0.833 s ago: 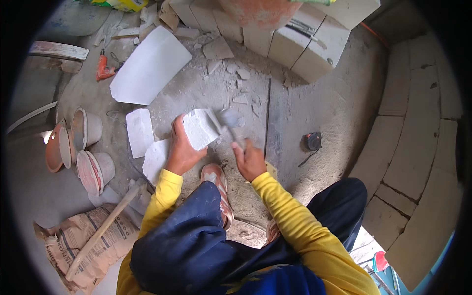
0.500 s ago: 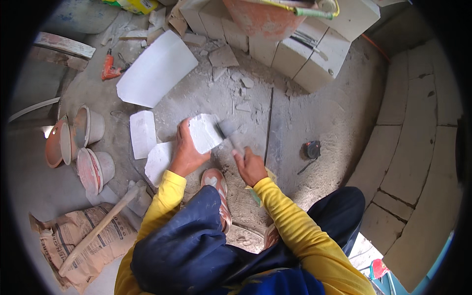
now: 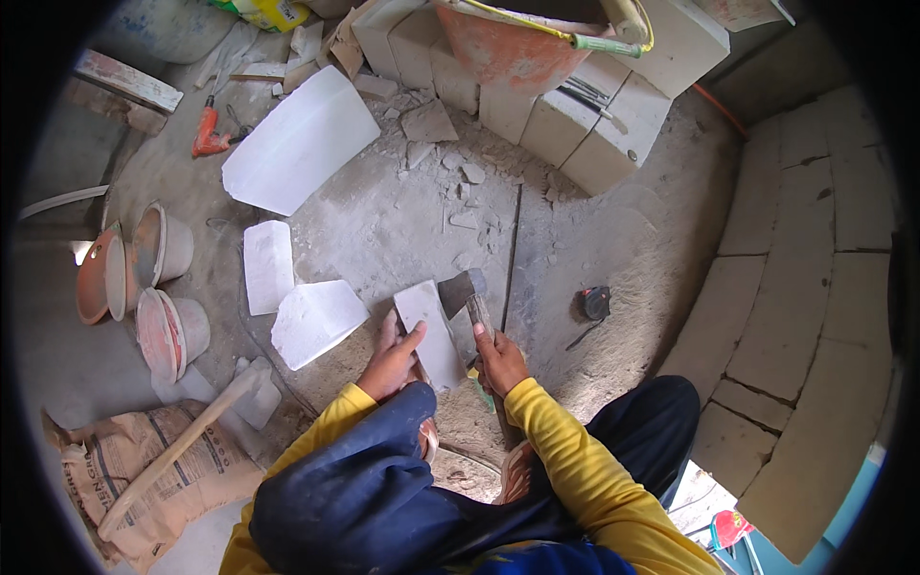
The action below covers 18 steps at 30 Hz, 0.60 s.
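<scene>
My left hand (image 3: pixel 388 356) grips a small white block piece (image 3: pixel 428 335) by its left side, holding it upright above my shoes. Wrapped round the wooden handle of a hatchet (image 3: pixel 464 289) is my right hand (image 3: pixel 500 362). The dark metal head of the hatchet lies against or just beside the block's upper right edge; I cannot tell if they touch. Two cut white pieces, a tall one (image 3: pixel 268 267) and an angled one (image 3: pixel 319 322), lie on the floor to the left of my left hand.
A large white slab (image 3: pixel 300 140), a red power tool (image 3: pixel 208 133) and tipped buckets (image 3: pixel 173 331) stand to the left. Near left lies a paper sack (image 3: pixel 182 479) under a long wooden handle (image 3: pixel 177 456). A tape measure (image 3: pixel 595 303) is to the right. Blocks (image 3: pixel 565 129) bear an orange bucket (image 3: pixel 513 53).
The block has come down nearer to my knees and turned so its long side shows. The hatchet has moved down and right with my right hand; its motion blur is gone.
</scene>
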Each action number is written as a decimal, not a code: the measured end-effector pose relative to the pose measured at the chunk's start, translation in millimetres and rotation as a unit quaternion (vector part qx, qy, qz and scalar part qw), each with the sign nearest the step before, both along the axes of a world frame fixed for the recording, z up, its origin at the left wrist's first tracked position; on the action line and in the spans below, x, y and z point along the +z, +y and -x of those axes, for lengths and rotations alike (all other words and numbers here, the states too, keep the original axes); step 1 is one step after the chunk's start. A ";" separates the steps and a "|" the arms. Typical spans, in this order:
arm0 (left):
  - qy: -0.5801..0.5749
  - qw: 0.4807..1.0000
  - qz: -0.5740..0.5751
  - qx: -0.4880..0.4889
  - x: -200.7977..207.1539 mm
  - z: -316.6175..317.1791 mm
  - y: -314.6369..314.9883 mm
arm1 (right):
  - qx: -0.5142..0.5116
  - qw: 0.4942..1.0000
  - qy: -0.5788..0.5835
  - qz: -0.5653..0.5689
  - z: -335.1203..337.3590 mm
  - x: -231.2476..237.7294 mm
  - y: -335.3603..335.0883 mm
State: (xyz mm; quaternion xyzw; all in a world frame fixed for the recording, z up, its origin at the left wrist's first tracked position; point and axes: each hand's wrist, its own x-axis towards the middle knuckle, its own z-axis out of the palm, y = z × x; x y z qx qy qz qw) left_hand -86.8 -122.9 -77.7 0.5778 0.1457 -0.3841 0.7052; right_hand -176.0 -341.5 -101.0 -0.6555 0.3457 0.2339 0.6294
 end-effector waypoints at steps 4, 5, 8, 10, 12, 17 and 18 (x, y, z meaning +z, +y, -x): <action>-0.168 0.965 -0.193 -0.051 -38.8 -16.2 20.5 | -0.006 1.000 0.018 -0.014 -16.0 18.8 3.1; -0.176 0.957 -0.227 -0.044 -45.7 -21.0 21.7 | 0.018 1.000 0.021 0.013 -17.2 18.9 1.8; -0.162 0.953 -0.250 -0.059 -42.9 -36.0 7.5 | 0.030 0.996 -0.011 0.089 -10.7 -3.5 -1.7; -0.075 0.978 -0.177 -0.078 -33.3 -48.1 4.3 | 0.036 0.998 0.031 0.044 -10.5 -0.7 -3.2; -0.048 0.989 -0.127 -0.059 -17.3 -45.2 -3.5 | 0.040 0.998 0.047 0.032 -3.1 -1.4 -4.3; 0.000 0.998 -0.022 -0.059 -12.2 -35.6 10.6 | -0.002 0.999 0.022 -0.032 -4.4 -0.2 4.7; -0.048 0.996 -0.016 -0.073 -11.7 -33.8 8.8 | -0.004 0.999 0.014 -0.030 2.9 -10.7 1.4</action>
